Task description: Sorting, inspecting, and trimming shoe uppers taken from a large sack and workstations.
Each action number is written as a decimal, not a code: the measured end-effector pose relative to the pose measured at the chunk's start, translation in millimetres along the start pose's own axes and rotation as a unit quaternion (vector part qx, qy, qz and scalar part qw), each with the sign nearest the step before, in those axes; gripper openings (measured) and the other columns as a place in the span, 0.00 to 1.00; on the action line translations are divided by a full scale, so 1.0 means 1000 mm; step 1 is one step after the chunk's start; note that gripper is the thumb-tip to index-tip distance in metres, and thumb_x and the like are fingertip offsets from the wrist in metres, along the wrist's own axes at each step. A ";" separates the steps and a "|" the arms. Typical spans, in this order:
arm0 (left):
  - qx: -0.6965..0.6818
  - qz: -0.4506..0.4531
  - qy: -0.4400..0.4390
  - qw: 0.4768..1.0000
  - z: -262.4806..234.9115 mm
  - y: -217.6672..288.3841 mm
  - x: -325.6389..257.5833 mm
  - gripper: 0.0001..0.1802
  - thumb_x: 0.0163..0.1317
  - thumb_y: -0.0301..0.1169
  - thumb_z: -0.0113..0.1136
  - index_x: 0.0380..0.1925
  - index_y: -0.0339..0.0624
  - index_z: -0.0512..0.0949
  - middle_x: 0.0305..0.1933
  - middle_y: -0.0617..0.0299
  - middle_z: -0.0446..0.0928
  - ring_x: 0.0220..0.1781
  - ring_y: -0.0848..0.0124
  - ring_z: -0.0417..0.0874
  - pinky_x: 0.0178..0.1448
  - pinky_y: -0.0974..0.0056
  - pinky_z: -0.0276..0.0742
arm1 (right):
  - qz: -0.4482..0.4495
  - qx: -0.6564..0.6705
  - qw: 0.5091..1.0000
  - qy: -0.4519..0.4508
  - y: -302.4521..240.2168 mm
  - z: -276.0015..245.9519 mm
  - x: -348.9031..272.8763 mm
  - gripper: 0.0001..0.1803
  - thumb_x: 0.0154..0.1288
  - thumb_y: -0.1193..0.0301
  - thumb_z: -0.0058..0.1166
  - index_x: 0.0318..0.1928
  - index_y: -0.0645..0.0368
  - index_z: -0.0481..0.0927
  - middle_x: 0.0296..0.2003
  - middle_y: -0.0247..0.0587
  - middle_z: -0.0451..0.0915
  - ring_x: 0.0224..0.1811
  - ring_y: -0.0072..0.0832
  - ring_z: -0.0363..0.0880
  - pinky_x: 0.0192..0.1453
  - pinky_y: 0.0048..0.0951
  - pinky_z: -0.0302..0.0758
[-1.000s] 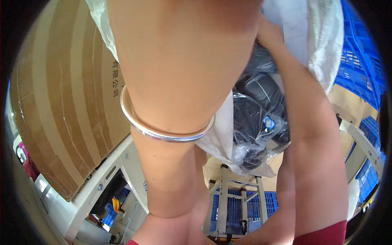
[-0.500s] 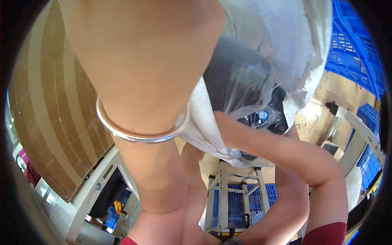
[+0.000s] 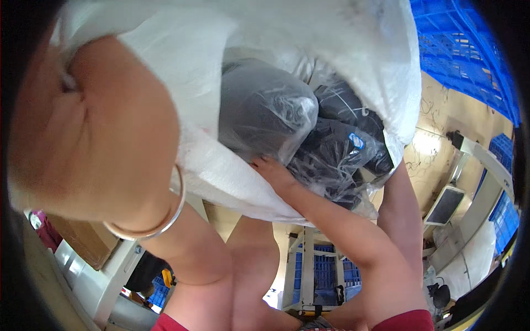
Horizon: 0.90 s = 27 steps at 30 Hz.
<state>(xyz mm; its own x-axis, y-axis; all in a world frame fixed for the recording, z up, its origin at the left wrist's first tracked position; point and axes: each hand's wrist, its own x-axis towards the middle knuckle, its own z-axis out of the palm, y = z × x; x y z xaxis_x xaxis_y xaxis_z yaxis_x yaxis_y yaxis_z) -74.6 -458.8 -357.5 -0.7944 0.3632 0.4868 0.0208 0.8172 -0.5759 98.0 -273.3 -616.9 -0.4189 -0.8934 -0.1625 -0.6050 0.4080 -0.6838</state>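
My left hand (image 3: pixel 94 138), with a silver bangle (image 3: pixel 160 220) on the wrist, fills the left of the view and grips the upper edge of a large white woven sack (image 3: pixel 342 49). The sack's mouth faces me. Inside it lie dark bundles wrapped in clear plastic bags (image 3: pixel 265 110), one with a small blue label (image 3: pixel 356 140). My right hand (image 3: pixel 271 168) reaches up to the lower lip of the sack's mouth, its fingers curled over the rim and touching the plastic bags.
Another bare limb (image 3: pixel 402 215) rises behind the sack at the right; whose it is I cannot tell. Blue crates (image 3: pixel 469 55) are stacked at the upper right. Below stand a white metal frame (image 3: pixel 306 265), a monitor (image 3: pixel 444 205) and a cardboard box (image 3: pixel 77 243).
The sack has tipped so that its mouth faces me. My left hand has lifted closer to the camera. My right hand has moved up to the sack's lower rim.
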 end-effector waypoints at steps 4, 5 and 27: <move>-0.093 -0.037 0.033 0.994 -0.022 -0.008 -0.013 0.11 0.51 0.21 0.65 0.37 0.33 0.80 0.33 0.57 0.83 0.30 0.65 0.83 0.34 0.71 0.75 | 0.112 0.089 0.985 -0.095 -0.017 -0.100 0.012 0.14 0.59 0.69 0.49 0.46 0.54 0.77 0.45 0.51 0.77 0.54 0.37 0.77 0.56 0.40 0.73; -0.127 -0.045 0.037 0.990 -0.027 -0.001 -0.014 0.11 0.52 0.21 0.65 0.37 0.33 0.80 0.33 0.57 0.83 0.30 0.65 0.83 0.34 0.70 0.76 | 0.172 0.087 0.976 -0.103 -0.006 -0.120 0.011 0.19 0.60 0.66 0.51 0.52 0.54 0.76 0.52 0.52 0.75 0.57 0.39 0.75 0.59 0.42 0.72; -0.141 0.001 -0.144 0.980 -0.004 0.105 0.060 0.20 0.54 0.18 0.52 0.45 0.48 0.82 0.58 0.58 0.75 0.65 0.53 0.65 0.68 0.49 0.54 | 0.281 0.481 0.782 0.278 0.119 -0.160 -0.054 0.22 0.61 0.88 0.49 0.54 0.61 0.65 0.45 0.49 0.79 0.50 0.33 0.82 0.49 0.29 0.78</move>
<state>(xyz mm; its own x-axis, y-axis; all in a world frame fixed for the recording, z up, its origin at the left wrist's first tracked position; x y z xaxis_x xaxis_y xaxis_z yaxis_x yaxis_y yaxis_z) -117.8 -348.9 -386.2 -0.9313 0.2576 0.2573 0.1574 0.9221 -0.3536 -59.9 -146.8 -575.1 -0.8275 -0.2951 -0.4777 0.4582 0.1369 -0.8783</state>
